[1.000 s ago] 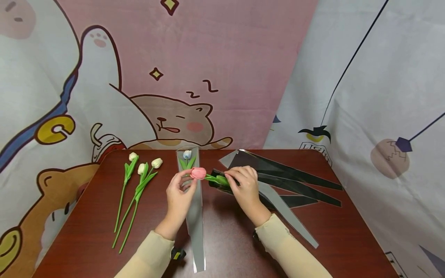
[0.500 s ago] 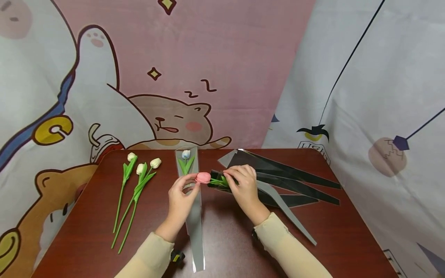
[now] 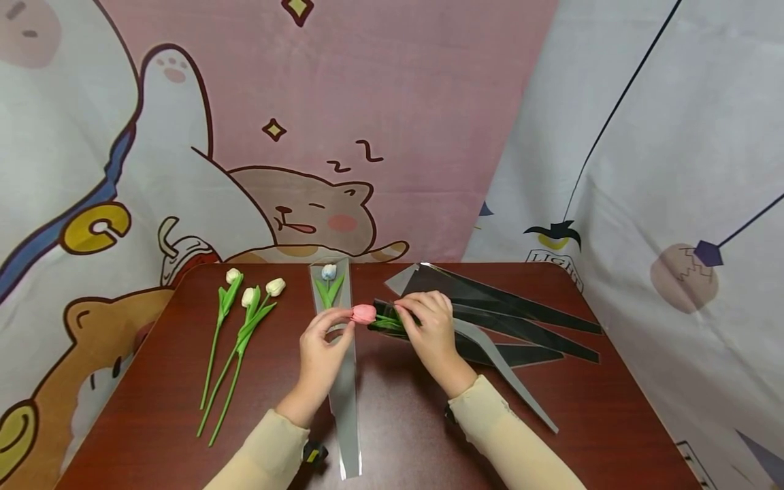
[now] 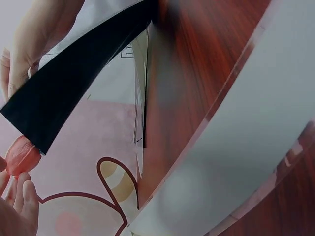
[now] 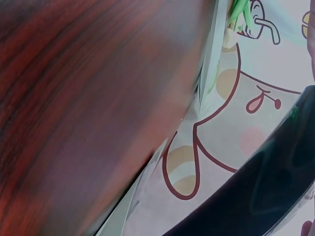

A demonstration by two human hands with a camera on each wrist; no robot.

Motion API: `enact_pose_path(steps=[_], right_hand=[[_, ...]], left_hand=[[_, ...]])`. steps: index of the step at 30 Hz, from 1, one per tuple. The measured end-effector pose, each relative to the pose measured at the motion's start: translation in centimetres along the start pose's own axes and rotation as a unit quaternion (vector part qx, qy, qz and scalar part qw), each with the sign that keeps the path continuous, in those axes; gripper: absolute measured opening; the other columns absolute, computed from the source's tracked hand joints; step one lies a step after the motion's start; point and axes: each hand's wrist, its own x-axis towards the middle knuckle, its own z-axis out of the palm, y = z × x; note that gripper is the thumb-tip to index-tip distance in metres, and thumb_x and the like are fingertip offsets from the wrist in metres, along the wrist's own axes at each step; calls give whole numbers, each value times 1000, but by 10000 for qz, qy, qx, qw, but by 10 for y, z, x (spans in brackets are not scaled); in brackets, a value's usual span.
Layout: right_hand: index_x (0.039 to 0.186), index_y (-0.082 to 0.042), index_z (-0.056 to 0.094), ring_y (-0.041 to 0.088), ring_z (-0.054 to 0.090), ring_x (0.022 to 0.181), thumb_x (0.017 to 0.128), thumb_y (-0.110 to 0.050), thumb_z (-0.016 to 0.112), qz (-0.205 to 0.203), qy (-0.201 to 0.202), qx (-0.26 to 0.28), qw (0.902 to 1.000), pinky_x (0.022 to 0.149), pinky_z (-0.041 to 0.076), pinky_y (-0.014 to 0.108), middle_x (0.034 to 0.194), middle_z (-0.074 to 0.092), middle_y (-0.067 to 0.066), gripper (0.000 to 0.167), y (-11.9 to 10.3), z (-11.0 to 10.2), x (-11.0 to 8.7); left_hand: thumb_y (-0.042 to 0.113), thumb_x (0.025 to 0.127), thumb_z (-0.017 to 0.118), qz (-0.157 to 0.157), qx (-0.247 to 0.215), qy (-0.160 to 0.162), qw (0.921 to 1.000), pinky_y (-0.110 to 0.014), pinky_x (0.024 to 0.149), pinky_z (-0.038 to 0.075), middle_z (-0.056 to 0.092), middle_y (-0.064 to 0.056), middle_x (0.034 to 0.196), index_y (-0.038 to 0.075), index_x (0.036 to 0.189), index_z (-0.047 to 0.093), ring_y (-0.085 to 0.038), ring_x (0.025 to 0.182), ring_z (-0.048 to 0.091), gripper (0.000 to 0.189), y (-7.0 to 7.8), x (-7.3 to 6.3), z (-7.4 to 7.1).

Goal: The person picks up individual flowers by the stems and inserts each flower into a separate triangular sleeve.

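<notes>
My left hand (image 3: 323,350) pinches the bloom of a pink tulip (image 3: 364,314) between thumb and fingers. The tulip lies sideways, its stem and green leaves inside the mouth of a long wrapping sleeve, dark on one side. My right hand (image 3: 431,330) grips that sleeve near its mouth, and its tapering tail (image 3: 520,388) hangs to the right. In the left wrist view the sleeve (image 4: 74,78) shows black, with the pink bloom (image 4: 23,156) just outside its end. Below my left hand lies another sleeve (image 3: 347,422) with a blue tulip (image 3: 329,272) in it.
Several white tulips (image 3: 239,340) lie on the left of the brown table (image 3: 153,381). More dark flat sleeves (image 3: 520,313) are spread at the back right. A patterned cloth (image 3: 398,136) hangs behind the table.
The pink tulip has moved right with my left hand, its leaves deeper in the sleeve and its bloom closer to the mouth. My right hand stays nearly in place.
</notes>
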Motion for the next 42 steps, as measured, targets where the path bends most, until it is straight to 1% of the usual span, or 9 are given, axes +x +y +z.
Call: enact_pose_path(steps=[5,9,14,18,21,24,28,36,42], right_hand=[[86,-13,75,17,55,81,81,-13,74,-100,12,34,9999,80,40,40,86,70,-2,6,-2,2,0],[87,-13,75,17,55,81,81,-14,74,-172,-2,3,9999,79,40,39,87,70,-3,5,-3,2,0],[87,-13,75,16,55,81,79,-11,75,-170,30,-46,9998,79,40,39,86,69,-3,8,-1,2,0],[87,-13,75,16,55,82,82,-13,74,-165,-9,-47,9999,80,40,39,86,69,-3,5,-1,2,0],[87,-12,75,17,55,82,82,-14,73,-187,-49,-36,9998,80,40,39,87,70,-3,5,-3,3,0],[87,-12,75,17,55,83,82,-16,73,-170,-132,-27,9998,82,40,39,89,70,-3,6,-5,4,0],[88,-12,75,17,54,84,83,-17,72,-140,-217,-22,9997,84,39,38,90,70,-3,7,-6,5,0],[90,-13,75,17,54,84,85,-18,71,-190,-214,-72,9996,83,40,40,91,70,-3,8,-6,5,0],[89,-13,75,17,55,84,84,-18,72,-172,-147,-98,9997,83,40,40,90,70,-2,8,-3,5,0]], left_hand=[[-7,81,67,90,-47,-257,9996,-32,71,57,67,-18,101,-5,98,70,-31,88,65,18,0,-3,4],[-7,81,65,150,-58,-433,9989,-23,71,56,67,-19,101,-6,98,70,-33,89,65,17,2,-4,7],[-8,82,64,65,28,-431,9990,-13,71,52,67,-19,101,-6,98,70,-33,88,65,17,3,-5,6],[-8,82,64,72,0,-565,9984,-15,71,53,66,-21,104,-6,100,70,-33,89,65,18,4,-5,7],[-9,82,63,141,70,-690,9975,-23,71,56,66,-20,105,-5,101,70,-34,88,64,20,4,-5,10],[-10,82,60,227,277,-808,9961,-26,70,55,66,-14,107,0,102,71,-30,87,64,25,-9,-5,15],[-8,82,55,226,540,-944,9938,-22,68,52,66,-2,110,10,104,72,-19,86,62,34,-28,-5,20],[-7,81,52,274,646,-1142,9910,-21,66,49,65,0,111,11,107,72,-10,78,59,38,-29,-5,19],[-5,80,55,139,820,-1264,9885,-22,68,51,64,0,112,11,109,71,-13,80,59,37,-33,-5,18]])
